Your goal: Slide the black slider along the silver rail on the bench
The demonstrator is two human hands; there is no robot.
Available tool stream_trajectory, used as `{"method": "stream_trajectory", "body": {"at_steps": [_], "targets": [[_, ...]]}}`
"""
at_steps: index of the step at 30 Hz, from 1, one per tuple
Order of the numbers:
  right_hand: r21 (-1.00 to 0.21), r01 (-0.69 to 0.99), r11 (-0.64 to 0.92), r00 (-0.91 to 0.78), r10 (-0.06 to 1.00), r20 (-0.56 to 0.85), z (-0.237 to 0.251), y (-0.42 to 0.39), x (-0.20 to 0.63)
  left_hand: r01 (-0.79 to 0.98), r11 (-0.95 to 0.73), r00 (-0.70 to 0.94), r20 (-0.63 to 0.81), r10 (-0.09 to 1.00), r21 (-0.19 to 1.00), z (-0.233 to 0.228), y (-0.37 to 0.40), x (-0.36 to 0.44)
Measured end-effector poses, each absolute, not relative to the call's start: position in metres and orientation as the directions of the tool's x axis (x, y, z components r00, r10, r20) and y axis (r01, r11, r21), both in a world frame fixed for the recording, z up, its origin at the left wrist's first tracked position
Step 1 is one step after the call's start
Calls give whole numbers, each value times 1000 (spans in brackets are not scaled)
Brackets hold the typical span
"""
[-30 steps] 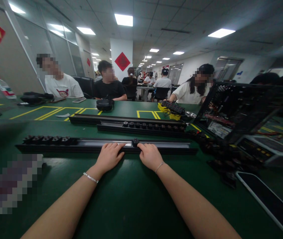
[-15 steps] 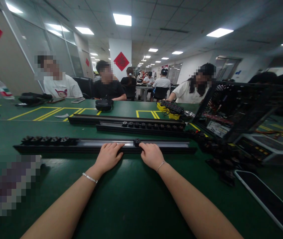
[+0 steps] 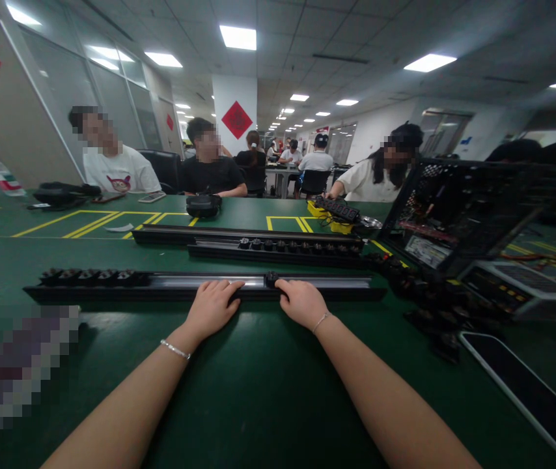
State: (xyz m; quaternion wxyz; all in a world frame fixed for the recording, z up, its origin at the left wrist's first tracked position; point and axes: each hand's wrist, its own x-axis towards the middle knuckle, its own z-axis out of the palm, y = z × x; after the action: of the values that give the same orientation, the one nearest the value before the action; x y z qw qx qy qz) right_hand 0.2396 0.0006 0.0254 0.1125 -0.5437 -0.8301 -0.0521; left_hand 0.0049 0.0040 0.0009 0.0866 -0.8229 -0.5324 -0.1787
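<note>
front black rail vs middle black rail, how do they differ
The left hand and right hand are on the front rail, neither on the middle rail. The front rail carries a left-end part cluster plus a lone part; the middle rail, a single part row. Both are black.

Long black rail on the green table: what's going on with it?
A person is working at the long black rail with both bare hands. The left hand lies over its front edge, fingers on the pale strip inside. The right hand has its fingertips at a small black block in the rail; whether it grips the block is hard to tell. More black blocks sit in a row at the rail's left end.
</note>
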Motion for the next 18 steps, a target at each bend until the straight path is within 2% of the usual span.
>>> {"method": "stream_trajectory", "body": {"at_steps": [12,18], "targets": [[-97,893,439,-391,865,315,19,5,247,905,-422,370,393,842,53,-1,5,4],[-90,914,396,-348,877,332,21,4,250,906,-420,369,384,847,57,-1,6,3]]}}
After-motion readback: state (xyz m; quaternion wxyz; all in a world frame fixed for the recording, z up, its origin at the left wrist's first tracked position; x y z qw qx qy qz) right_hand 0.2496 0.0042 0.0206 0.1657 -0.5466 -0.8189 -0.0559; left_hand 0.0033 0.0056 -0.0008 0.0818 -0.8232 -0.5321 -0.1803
